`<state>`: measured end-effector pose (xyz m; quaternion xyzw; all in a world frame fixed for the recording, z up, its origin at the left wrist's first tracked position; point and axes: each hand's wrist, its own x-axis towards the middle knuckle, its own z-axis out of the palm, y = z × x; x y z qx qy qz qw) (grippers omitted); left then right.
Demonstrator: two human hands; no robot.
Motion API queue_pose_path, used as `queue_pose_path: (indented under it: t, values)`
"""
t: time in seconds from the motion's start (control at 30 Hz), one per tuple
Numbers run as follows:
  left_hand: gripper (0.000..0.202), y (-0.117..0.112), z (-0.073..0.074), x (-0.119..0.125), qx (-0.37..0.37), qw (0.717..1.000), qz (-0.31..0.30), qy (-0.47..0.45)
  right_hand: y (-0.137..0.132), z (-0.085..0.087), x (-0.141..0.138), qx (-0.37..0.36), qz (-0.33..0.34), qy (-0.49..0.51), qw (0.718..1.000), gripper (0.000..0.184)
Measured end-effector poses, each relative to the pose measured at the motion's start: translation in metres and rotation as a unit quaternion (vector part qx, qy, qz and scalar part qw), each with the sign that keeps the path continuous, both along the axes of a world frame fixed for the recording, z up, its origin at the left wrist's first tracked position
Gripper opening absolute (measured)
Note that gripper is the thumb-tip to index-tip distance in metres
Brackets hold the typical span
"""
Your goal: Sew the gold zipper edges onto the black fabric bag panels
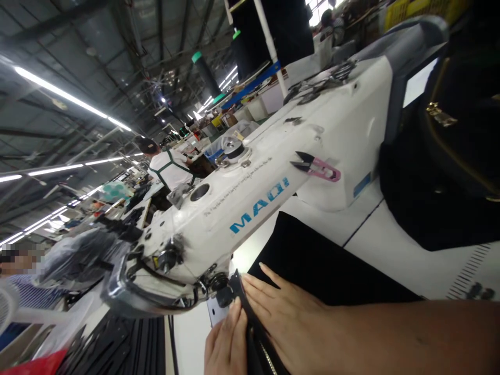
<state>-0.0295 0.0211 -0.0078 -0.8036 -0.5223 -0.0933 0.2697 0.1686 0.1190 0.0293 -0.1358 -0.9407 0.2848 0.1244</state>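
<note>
Right hand (pixel 281 307) is lying flat, fingers spread, pressing the black strip (pixel 239 286). Left hand (pixel 226 344) is pressing alongside, unclenched. Sewing machine (pixel 250 198) is sitting just beyond the fingertips.

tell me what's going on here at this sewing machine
A person works at a white sewing machine, both hands on a black piece at its needle end. The left hand presses the near side, and the right hand lies flat on the far side. Pink thread snips rest on the machine. Another person is further back.
</note>
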Motion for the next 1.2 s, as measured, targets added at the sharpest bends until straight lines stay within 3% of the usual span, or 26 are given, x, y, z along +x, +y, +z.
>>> queue_pose_path:
  t: [0.1, 0.3, 0.53, 0.93, 1.2]
  values:
    - [0.042, 0.0, 0.0, 0.004, -0.015, 1.0, -0.001, 0.004, -0.002, -0.007, -0.005, 0.035, 0.003, 0.014, 0.999, 0.052]
    - [0.039, 0.005, -0.011, 0.031, 0.036, 0.987, 0.102, -0.121, -0.003, -0.021, -0.013, 0.088, 0.01, 0.014, 0.996, 0.051]
    - [0.035, -0.002, 0.002, 0.035, 0.027, 0.994, 0.071, -0.085, -0.008, -0.022, -0.012, 0.099, 0.018, 0.007, 0.995, 0.052]
    - [0.039, 0.003, -0.017, 0.04, 0.106, 0.978, 0.115, -0.141, -0.009, -0.014, -0.016, 0.123, 0.017, -0.032, 0.992, 0.056]
    - [0.033, -0.001, -0.011, 0.033, 0.054, 0.99, 0.089, -0.093, -0.013, -0.014, -0.017, 0.128, 0.016, -0.014, 0.992, 0.056]
